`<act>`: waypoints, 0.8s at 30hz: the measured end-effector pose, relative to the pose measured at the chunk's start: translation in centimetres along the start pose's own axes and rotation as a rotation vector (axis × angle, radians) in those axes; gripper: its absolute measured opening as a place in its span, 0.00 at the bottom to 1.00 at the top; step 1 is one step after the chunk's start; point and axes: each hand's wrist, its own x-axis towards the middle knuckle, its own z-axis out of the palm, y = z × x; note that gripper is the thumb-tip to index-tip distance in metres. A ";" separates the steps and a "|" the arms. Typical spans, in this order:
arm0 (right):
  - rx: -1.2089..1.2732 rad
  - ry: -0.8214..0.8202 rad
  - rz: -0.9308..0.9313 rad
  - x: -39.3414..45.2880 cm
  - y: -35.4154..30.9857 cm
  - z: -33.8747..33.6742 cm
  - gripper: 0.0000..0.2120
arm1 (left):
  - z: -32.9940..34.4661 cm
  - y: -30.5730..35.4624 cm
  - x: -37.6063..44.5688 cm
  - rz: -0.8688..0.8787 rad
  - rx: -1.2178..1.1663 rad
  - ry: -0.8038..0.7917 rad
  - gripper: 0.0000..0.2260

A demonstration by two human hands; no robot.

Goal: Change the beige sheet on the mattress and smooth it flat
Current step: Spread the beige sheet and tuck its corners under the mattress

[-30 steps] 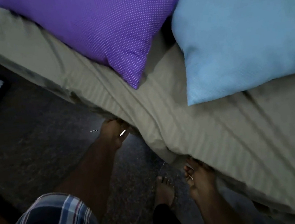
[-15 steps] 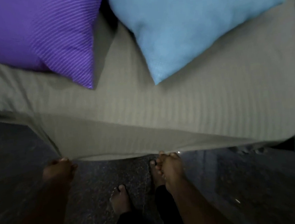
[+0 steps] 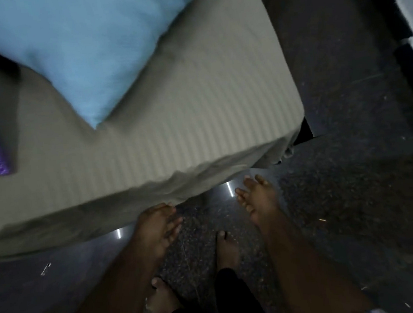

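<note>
The left hand (image 3: 157,229), fingers straight and relaxed, touched the lower edge of the beige sheet (image 3: 174,139) at center frame. The right hand (image 3: 256,197), fingers spread and holding nothing, hovered just beside the sheet's lower-right corner. No writing was legible.

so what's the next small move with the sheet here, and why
Probably bring the right hand back to the beige sheet near the corner and pull the hem down. That hand hangs open above the floor, clear of the fabric, while the left hand is at the lower edge, where the sheet bunches in wrinkles. The top under the blue pillow already looks fairly flat.
</note>
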 end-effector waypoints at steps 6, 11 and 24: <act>-0.045 -0.083 -0.068 6.0 -3.5 -0.1 0.06 | 6.7 2.0 4.1 -0.035 -0.138 -0.047 0.06; 0.066 0.057 -0.065 9.6 -5.1 -2.1 0.11 | 8.2 0.5 6.0 -0.019 -0.169 0.058 0.09; 0.440 -0.304 0.356 5.8 0.0 -0.6 0.19 | 12.6 1.3 9.4 0.118 -0.887 0.194 0.24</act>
